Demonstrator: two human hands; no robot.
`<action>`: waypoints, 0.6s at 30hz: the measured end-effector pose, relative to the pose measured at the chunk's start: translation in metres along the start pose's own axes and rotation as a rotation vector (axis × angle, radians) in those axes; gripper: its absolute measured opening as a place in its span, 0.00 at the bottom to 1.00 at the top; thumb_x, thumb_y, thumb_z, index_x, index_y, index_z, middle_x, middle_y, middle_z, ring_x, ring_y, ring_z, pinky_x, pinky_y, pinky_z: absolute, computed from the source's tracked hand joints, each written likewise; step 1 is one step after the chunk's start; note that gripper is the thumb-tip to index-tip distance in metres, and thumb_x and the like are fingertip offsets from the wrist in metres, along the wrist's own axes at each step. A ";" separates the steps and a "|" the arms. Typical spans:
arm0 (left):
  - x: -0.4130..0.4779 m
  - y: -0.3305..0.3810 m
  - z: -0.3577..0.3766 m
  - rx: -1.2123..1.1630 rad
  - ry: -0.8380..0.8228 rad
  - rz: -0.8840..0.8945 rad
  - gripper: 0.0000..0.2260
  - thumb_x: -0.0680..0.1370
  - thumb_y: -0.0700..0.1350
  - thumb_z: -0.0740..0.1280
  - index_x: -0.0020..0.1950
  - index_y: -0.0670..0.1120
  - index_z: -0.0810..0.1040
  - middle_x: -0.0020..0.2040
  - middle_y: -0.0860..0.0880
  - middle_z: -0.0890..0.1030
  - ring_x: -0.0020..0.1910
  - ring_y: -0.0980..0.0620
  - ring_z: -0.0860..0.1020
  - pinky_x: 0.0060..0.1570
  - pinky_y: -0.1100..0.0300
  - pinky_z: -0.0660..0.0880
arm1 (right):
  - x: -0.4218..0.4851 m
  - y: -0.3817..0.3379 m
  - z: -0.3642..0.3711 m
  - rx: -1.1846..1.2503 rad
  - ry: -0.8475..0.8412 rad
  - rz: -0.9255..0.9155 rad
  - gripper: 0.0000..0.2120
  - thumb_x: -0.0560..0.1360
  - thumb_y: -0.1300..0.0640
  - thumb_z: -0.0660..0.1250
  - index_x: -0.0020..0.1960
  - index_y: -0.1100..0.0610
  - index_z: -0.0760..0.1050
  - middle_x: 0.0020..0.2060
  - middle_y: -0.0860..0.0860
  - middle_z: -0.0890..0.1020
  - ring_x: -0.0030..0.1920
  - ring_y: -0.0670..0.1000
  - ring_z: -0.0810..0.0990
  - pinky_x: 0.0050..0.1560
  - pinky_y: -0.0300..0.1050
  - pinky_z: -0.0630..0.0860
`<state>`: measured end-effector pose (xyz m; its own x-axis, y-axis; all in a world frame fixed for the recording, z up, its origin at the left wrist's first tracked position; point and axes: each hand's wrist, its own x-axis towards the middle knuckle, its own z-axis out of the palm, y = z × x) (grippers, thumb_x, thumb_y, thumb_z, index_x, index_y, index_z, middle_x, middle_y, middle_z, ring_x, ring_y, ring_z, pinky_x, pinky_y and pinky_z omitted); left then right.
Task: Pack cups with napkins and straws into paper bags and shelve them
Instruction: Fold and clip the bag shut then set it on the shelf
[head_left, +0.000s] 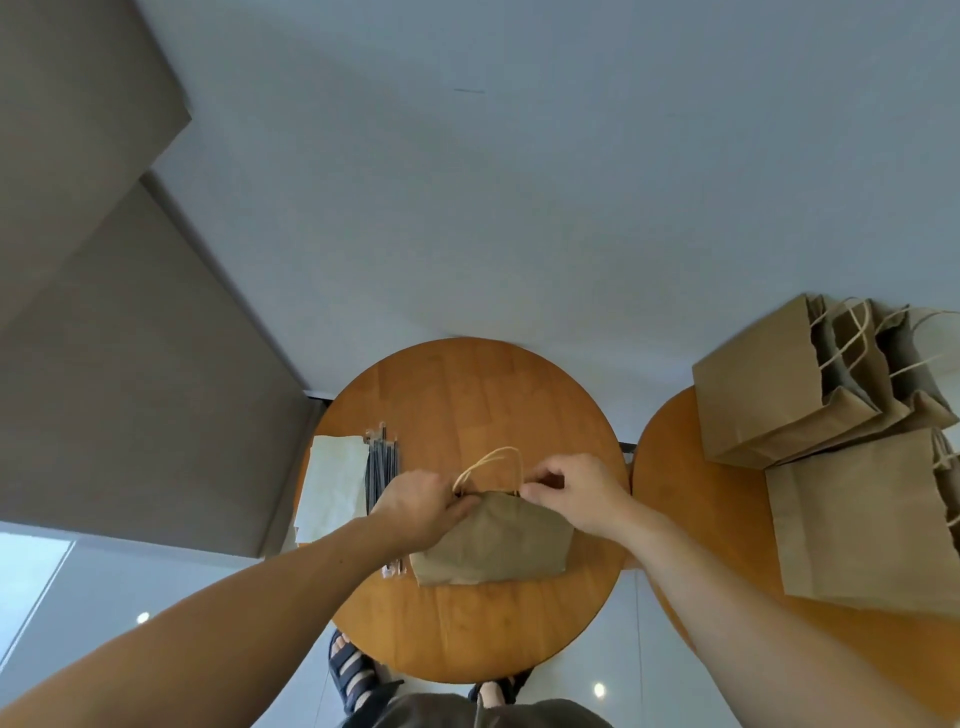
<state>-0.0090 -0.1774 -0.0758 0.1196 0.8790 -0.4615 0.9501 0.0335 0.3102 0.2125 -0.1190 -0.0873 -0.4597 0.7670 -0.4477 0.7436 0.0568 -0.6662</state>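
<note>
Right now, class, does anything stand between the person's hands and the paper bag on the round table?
Nothing visible does: the left hand and right hand both pinch the paper bag at its top edge.

At six o'clock in the view we are wearing a dark grey garment (467, 716). We are wearing dark, broad-strapped sandals: the left sandal (353, 670) is showing at ten o'clock from it, the right sandal (501, 693) at one o'clock, mostly hidden. Our left hand (421, 506), right hand (571, 493) and forearms (234, 613) are going bare.

Soft even daylight, faint shadows, strong fisheye bending (edges), slightly soft focus
</note>
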 end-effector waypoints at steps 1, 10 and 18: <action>0.002 0.000 -0.001 -0.009 0.002 0.000 0.20 0.83 0.56 0.58 0.32 0.53 0.62 0.29 0.53 0.68 0.32 0.52 0.73 0.29 0.61 0.64 | 0.003 0.001 -0.007 0.087 0.037 0.011 0.07 0.78 0.47 0.68 0.52 0.47 0.81 0.47 0.39 0.82 0.49 0.40 0.80 0.52 0.39 0.75; 0.019 -0.006 0.012 -0.056 -0.015 0.003 0.18 0.83 0.56 0.57 0.36 0.51 0.67 0.31 0.53 0.71 0.36 0.51 0.74 0.37 0.58 0.69 | 0.049 0.088 -0.006 -0.168 0.142 0.343 0.16 0.79 0.58 0.62 0.34 0.59 0.76 0.30 0.53 0.77 0.30 0.51 0.74 0.30 0.43 0.66; 0.021 -0.016 0.033 -0.121 0.014 -0.040 0.19 0.82 0.59 0.57 0.44 0.46 0.77 0.39 0.48 0.80 0.39 0.50 0.78 0.38 0.59 0.73 | 0.082 0.147 0.050 -0.265 -0.046 0.418 0.17 0.80 0.56 0.62 0.33 0.55 0.75 0.31 0.51 0.77 0.34 0.50 0.76 0.29 0.42 0.64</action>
<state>-0.0128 -0.1751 -0.1175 0.0769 0.8825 -0.4639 0.9121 0.1257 0.3903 0.2594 -0.0796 -0.2517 -0.1126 0.7303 -0.6738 0.9640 -0.0841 -0.2523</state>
